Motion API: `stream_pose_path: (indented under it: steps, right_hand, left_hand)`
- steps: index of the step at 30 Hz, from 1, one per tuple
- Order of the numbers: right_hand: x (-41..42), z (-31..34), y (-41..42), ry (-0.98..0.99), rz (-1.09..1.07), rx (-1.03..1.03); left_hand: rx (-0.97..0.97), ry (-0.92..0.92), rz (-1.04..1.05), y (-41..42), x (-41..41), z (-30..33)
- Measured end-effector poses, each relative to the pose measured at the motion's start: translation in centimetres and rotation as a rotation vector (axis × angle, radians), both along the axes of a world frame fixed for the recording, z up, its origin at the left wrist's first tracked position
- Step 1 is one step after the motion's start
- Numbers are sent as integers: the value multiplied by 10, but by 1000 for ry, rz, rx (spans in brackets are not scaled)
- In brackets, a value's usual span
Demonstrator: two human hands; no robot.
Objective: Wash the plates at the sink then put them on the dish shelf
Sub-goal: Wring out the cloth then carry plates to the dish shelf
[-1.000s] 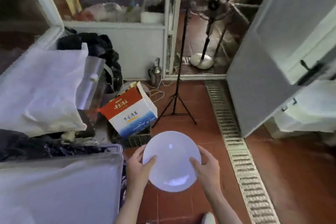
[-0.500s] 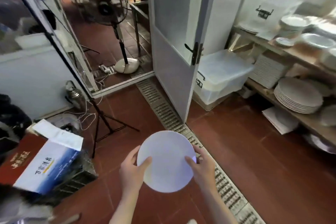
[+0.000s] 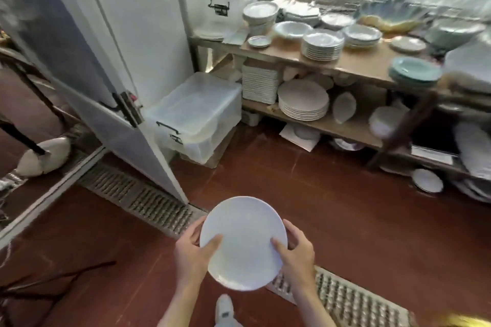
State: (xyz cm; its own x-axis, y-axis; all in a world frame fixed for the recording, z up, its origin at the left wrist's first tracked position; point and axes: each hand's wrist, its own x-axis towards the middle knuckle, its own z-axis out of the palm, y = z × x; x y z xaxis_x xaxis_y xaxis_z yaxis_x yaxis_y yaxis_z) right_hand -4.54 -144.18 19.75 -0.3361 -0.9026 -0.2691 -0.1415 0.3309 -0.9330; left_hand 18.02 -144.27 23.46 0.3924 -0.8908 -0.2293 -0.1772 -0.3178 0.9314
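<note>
A round white plate (image 3: 243,241) is held flat in front of me, low in the head view. My left hand (image 3: 192,256) grips its left rim, thumb on top and fingers underneath. My right hand (image 3: 295,253) grips the right rim the same way. Ahead and to the right stands the wooden dish shelf (image 3: 356,64), its top board and lower board crowded with stacks of white plates (image 3: 303,99) and bowls (image 3: 322,44). The sink is out of sight.
An open white door (image 3: 119,87) juts in from the left. Clear plastic bins (image 3: 194,119) sit on the floor beside the shelf. A metal floor drain grate (image 3: 148,202) runs diagonally under the plate. Loose plates (image 3: 427,180) lie on the red tiled floor under the shelf.
The view has swung right, from the doorway, box and fan to the dish shelf. Both hands keep the same hold on the plate.
</note>
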Motion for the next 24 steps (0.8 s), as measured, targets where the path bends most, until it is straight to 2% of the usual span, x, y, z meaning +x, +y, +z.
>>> stream_pose_path:
  steps: [10,17,24]
  right_hand:
    - [-101,1,-88,21,-385,36]
    - [-138,11,-184,5,-545,30]
    - [-173,15,-251,-29,-600,39]
  left_hand:
    - [46,53,-360,-168,-110,-29]
    - [39,75,-451,-292,-160,-29]
    - [40,90,-491,-366,-202,-23]
